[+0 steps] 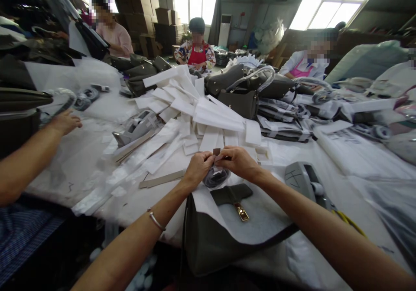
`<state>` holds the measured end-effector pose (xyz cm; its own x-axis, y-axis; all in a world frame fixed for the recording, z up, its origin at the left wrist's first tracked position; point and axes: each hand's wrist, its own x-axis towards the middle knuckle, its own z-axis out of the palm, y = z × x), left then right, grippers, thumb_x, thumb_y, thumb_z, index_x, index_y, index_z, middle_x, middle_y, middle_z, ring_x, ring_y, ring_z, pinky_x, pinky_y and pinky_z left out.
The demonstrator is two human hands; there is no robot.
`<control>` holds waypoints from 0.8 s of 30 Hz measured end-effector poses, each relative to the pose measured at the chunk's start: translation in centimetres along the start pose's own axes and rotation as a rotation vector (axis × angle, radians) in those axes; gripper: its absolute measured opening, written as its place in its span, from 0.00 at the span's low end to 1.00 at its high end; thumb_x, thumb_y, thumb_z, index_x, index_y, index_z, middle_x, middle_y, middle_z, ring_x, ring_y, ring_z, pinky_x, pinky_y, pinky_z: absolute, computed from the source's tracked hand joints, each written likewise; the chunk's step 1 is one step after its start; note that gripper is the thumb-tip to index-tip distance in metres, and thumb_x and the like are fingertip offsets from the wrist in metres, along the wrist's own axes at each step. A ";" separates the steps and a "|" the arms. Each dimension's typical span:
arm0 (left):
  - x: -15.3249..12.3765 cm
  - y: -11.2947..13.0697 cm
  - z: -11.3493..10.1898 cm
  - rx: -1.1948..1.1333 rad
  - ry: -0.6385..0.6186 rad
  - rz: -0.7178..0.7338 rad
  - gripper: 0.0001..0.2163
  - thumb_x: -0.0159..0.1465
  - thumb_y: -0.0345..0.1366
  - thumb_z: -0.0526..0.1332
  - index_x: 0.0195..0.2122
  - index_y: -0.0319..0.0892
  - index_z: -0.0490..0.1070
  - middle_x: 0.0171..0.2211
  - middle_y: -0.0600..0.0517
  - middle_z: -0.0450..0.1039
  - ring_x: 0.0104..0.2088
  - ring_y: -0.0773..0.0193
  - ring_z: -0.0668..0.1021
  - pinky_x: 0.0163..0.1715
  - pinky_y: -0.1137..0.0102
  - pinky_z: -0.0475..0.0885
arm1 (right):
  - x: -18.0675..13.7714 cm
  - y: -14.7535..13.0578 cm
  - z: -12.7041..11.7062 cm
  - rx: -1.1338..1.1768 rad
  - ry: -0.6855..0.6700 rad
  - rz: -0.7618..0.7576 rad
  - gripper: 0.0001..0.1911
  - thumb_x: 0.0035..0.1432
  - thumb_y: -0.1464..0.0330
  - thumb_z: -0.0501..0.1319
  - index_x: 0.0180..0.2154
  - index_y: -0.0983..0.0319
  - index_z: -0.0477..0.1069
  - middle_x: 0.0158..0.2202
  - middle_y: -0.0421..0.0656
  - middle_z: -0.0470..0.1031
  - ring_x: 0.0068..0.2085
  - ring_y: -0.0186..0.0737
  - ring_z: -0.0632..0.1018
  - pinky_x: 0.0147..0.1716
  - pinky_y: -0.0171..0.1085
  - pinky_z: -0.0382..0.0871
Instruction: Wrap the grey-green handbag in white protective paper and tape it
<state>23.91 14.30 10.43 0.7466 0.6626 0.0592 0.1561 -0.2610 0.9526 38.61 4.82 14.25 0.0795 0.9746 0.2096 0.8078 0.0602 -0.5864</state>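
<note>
My left hand (199,168) and my right hand (238,161) meet over the table, fingers pinched together on a small brown piece (216,152) and a bit of white wrapping. Just below them lies a coiled dark strap in clear plastic (216,177). Under my wrists sits a dark olive handbag (214,234) with a flap tab and gold clasp (242,212), partly covered by a white sheet (260,215). A silver bangle circles my left wrist.
A heap of white paper strips (195,109) fills the table's middle, with a grey tape dispenser (134,128) left of it and another (303,180) at my right. A co-worker's arm (35,152) reaches in from the left. More dark handbags (243,87) and several seated people are beyond.
</note>
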 end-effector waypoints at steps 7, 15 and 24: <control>-0.7 -0.3 -0.5 -0.137 0.022 -0.011 0.14 0.63 0.46 0.56 0.28 0.41 0.68 0.24 0.55 0.66 0.26 0.67 0.68 0.27 0.74 0.63 | 0.4 0.0 1.3 0.674 -0.009 0.446 0.16 0.38 0.68 0.71 0.28 0.62 0.67 0.24 0.34 0.68 0.27 0.31 0.68 0.28 0.32 0.62; -1.7 -0.8 -0.9 -0.228 -0.115 -0.008 0.14 0.55 0.39 0.65 0.38 0.42 0.63 0.28 0.58 0.66 0.24 0.71 0.69 0.24 0.76 0.62 | 0.4 -0.1 1.0 0.707 -0.078 0.468 0.14 0.39 0.64 0.70 0.25 0.64 0.69 0.22 0.34 0.65 0.25 0.29 0.65 0.26 0.32 0.57; -1.9 -1.0 -1.2 -0.228 -0.258 -0.109 0.12 0.56 0.42 0.64 0.36 0.39 0.68 0.29 0.55 0.67 0.28 0.69 0.70 0.29 0.73 0.63 | 0.7 -0.3 -0.2 0.209 -0.175 0.265 0.09 0.49 0.66 0.63 0.26 0.64 0.77 0.21 0.37 0.69 0.26 0.32 0.67 0.26 0.32 0.58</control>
<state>21.54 14.16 9.75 0.8768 0.4712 -0.0962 0.1173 -0.0157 0.9930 38.57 5.40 14.75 0.1541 0.9832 -0.0975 0.6346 -0.1741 -0.7529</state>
